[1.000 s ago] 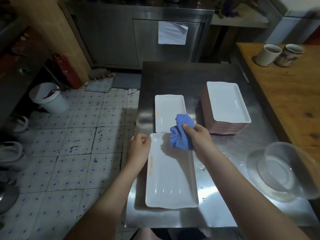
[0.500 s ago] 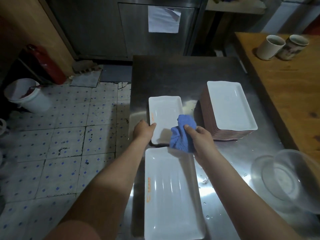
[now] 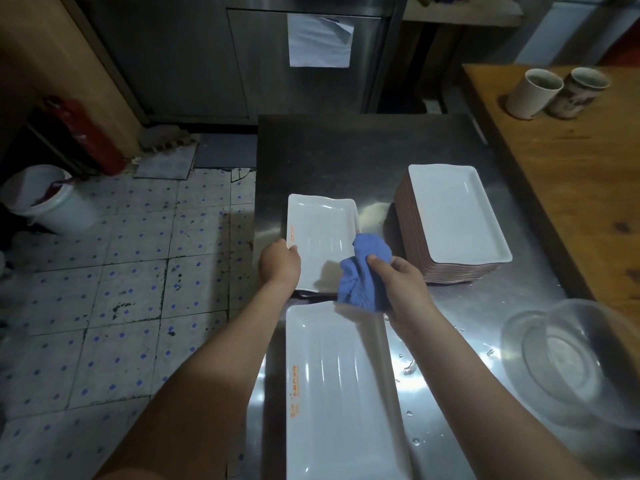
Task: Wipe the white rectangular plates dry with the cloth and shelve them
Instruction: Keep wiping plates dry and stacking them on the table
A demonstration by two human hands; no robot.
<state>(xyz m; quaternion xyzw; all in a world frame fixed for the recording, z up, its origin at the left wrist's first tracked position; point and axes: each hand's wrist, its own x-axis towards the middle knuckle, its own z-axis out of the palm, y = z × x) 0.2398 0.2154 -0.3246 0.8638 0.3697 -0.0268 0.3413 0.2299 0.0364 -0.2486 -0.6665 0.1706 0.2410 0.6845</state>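
The left hand (image 3: 278,261) has moved off the near white rectangular plate (image 3: 339,393) and grips the far white rectangular plate (image 3: 320,233) at its left edge; the right hand (image 3: 403,285) clutches the crumpled blue cloth (image 3: 363,275) above it, wiping likely next

Near plate (image 3: 343,393) and far plate (image 3: 322,230) lie on the surface (image 3: 346,150), one behind the other. Plate stack (image 3: 453,216) right of the far one. Bowl (image 3: 581,362) at near right corner. Cups (image 3: 531,95) on side table (image 3: 571,174) (further right). Bucket (image 3: 52,202) on floor (image 3: 121,289), left.
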